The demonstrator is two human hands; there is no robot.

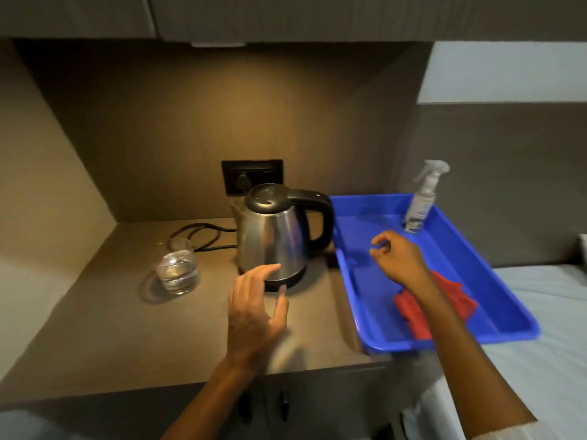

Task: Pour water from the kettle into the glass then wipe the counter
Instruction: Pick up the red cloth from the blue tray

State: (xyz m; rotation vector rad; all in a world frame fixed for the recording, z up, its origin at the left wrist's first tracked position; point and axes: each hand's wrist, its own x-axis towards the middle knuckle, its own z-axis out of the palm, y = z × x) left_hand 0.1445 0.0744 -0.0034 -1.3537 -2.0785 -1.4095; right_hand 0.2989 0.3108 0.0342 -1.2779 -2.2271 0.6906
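A steel kettle with a black lid and handle stands upright on its base at the back of the brown counter. Left of it sits a clear glass holding water. My left hand hovers open just in front of the kettle's base, fingertips close to the steel. My right hand is over the blue tray, fingers loosely curled, holding nothing. A red cloth lies in the tray, partly hidden under my right forearm.
A clear spray bottle stands in the tray's far corner. The kettle's black cord loops behind the glass toward a wall socket. The tray overhangs the counter's right edge onto a white surface. Cabinets hang overhead.
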